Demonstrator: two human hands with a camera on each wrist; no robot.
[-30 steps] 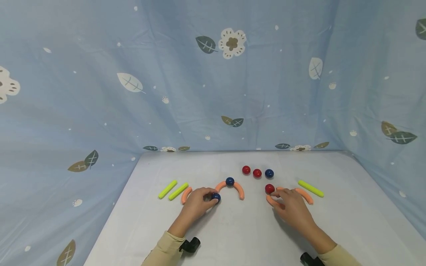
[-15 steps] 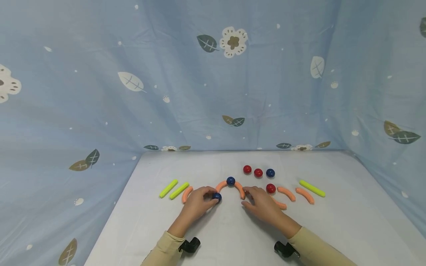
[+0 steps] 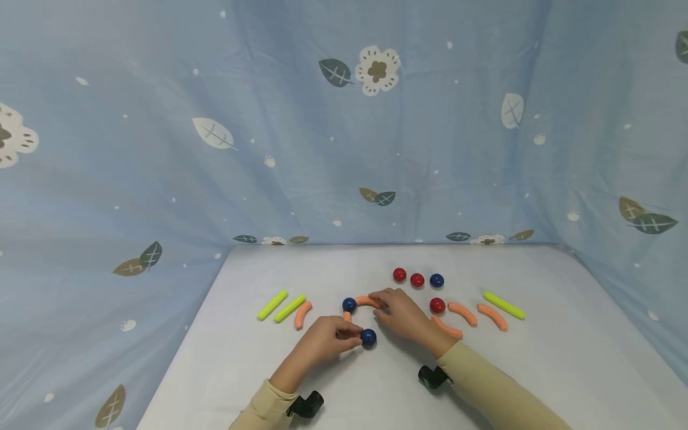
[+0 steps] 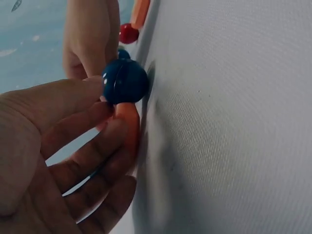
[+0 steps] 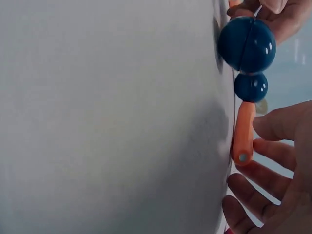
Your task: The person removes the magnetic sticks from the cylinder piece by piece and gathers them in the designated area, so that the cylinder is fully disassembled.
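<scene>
A chain of two blue balls and two curved orange sticks lies on the white table. My left hand (image 3: 325,340) pinches the nearer blue ball (image 3: 368,338) between thumb and fingertips. From that ball an orange stick (image 3: 347,316), partly behind the fingers, runs to the other blue ball (image 3: 349,304). The second curved orange stick (image 3: 367,301) extends rightward from there; my right hand (image 3: 400,313) grips it near its free end. In the right wrist view, the thumb presses that orange stick (image 5: 243,131), and a pale dot marks its end. Other fingers of both hands are loosely bent.
Right of my right hand lie a red ball (image 3: 438,305), several loose orange sticks (image 3: 462,313) and a green stick (image 3: 503,304). Farther back are two red balls (image 3: 399,275) and a blue ball (image 3: 437,280). Two green sticks (image 3: 290,309) and an orange stick (image 3: 303,315) lie left.
My right hand has come left from the loose orange sticks to the chain's orange stick. The chain has turned counter-clockwise, and my left hand has brought its blue ball nearer and rightward.
</scene>
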